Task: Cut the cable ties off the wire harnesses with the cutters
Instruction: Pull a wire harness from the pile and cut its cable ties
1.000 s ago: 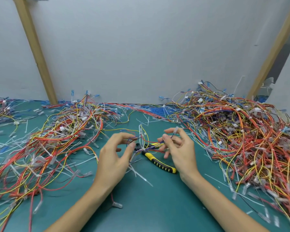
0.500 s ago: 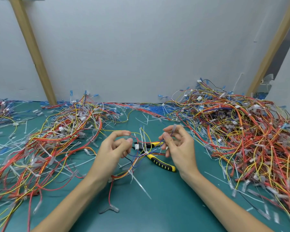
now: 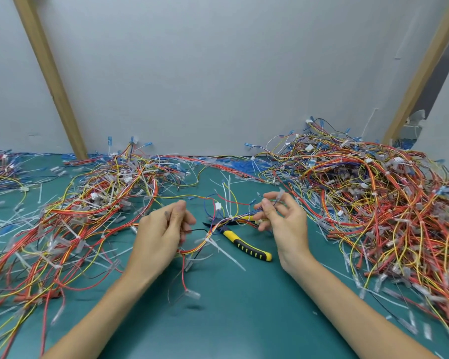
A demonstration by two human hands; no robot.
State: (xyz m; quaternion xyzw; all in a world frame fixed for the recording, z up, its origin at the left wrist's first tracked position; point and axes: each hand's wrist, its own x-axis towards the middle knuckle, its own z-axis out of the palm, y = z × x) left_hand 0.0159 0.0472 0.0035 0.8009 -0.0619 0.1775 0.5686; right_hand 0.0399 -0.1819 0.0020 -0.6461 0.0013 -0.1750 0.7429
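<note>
While pinching 1 wire harness [image 3: 219,225] taut between left hand [image 3: 161,234] and right hand [image 3: 283,224], turn its white tie [image 3: 210,239] clear of the wires, then free the right for the cutters [image 3: 246,248] lying on the mat [image 3: 244,320] just beneath.

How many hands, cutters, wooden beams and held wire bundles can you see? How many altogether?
Bare hands: 2, left hand, right hand
Yellow-and-black-handled cutters: 1
Multicoloured wire harness held in both hands: 1
Slanted light wooden beams: 2, left beam, right beam
Total: 6
</note>
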